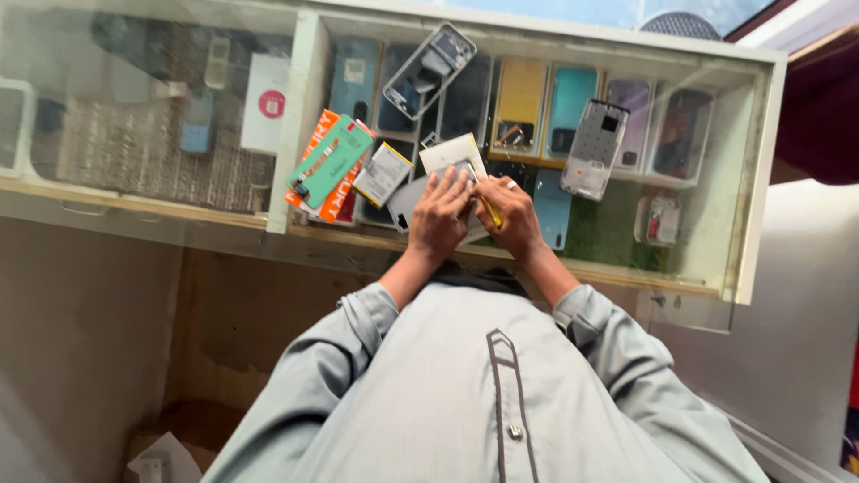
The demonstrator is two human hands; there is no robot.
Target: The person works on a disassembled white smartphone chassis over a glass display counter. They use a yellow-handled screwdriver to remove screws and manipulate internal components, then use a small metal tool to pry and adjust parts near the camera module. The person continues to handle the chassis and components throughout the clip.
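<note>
At the table's near edge, on the glass top, the left hand (440,215) presses its fingers (450,185) flat on a small white-backed phone part (454,157). The right hand (508,213) is clenched around a yellow-handled tool (488,208), its tip between both hands, touching the part.

We're looking down on a glass-topped display table (756,179) w/ a white frame and wooden front edge. Daylight glares off the glass at left, washing it pale. Below it there's a brown wall panel (89,322), and a grey floor (805,295) at right.
</note>
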